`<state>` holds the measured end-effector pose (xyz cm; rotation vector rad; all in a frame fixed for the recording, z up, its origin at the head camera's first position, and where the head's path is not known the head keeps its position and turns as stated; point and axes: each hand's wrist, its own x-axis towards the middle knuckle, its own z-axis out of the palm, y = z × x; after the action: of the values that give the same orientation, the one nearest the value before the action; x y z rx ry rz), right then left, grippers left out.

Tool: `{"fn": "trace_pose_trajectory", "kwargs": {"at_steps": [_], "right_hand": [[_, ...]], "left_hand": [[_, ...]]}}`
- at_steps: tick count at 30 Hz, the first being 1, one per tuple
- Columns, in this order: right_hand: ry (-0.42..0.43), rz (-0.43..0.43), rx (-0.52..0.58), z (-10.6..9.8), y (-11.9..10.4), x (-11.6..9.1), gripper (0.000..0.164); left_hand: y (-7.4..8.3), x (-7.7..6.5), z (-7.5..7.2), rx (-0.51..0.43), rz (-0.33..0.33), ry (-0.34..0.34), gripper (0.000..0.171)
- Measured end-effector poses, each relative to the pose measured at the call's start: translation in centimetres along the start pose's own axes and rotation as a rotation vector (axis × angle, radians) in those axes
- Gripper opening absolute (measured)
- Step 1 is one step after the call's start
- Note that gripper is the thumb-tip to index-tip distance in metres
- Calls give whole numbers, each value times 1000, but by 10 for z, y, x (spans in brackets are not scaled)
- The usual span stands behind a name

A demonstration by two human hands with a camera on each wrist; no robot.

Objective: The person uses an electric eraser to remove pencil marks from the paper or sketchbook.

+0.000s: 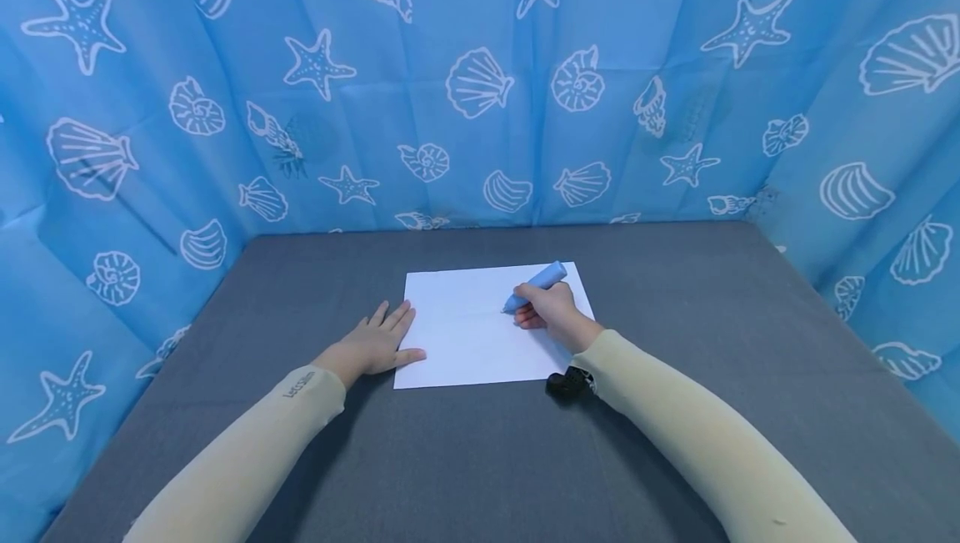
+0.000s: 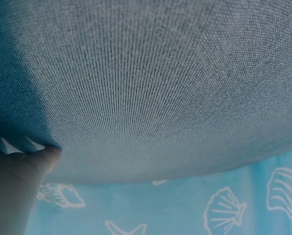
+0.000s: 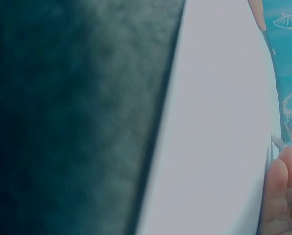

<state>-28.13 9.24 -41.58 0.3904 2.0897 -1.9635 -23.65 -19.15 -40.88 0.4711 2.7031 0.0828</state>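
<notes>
A white sheet of paper (image 1: pixel 457 347) lies flat on the grey cloth. My left hand (image 1: pixel 375 343) rests with spread, straight fingers over its left edge. Near the right side of the sheet, my right hand (image 1: pixel 553 311) grips a thick blue marker (image 1: pixel 547 274), its tip at the paper, its back end tilted up to the right. A very faint line crosses the sheet left of the tip; I cannot tell whether it is a mark or a crease. In the right wrist view, curled fingers (image 3: pixel 278 181) show beside the marker's pale tip (image 3: pixel 278 142). The left wrist view catches part of the left hand (image 2: pixel 18 181).
Grey cloth (image 1: pixel 480 460) covers the table. Behind and along both sides hangs a blue curtain (image 1: pixel 465 17) printed with white shells and starfish. A small black fuzzy object (image 1: pixel 566 386) sits at the right wrist, by the sheet's lower right corner.
</notes>
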Motion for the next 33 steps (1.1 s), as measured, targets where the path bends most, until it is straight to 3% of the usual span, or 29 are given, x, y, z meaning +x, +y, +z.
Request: {"fn": "trace_pose_trajectory", "kwargs": {"at_steps": [20, 33], "right_hand": [[-14, 16, 38, -2, -1, -1, 21], [12, 12, -17, 3, -2, 0, 23]], "left_hand": [[-2, 0, -1, -12, 4, -18, 88], [1, -2, -4, -23, 5, -19, 86]]}}
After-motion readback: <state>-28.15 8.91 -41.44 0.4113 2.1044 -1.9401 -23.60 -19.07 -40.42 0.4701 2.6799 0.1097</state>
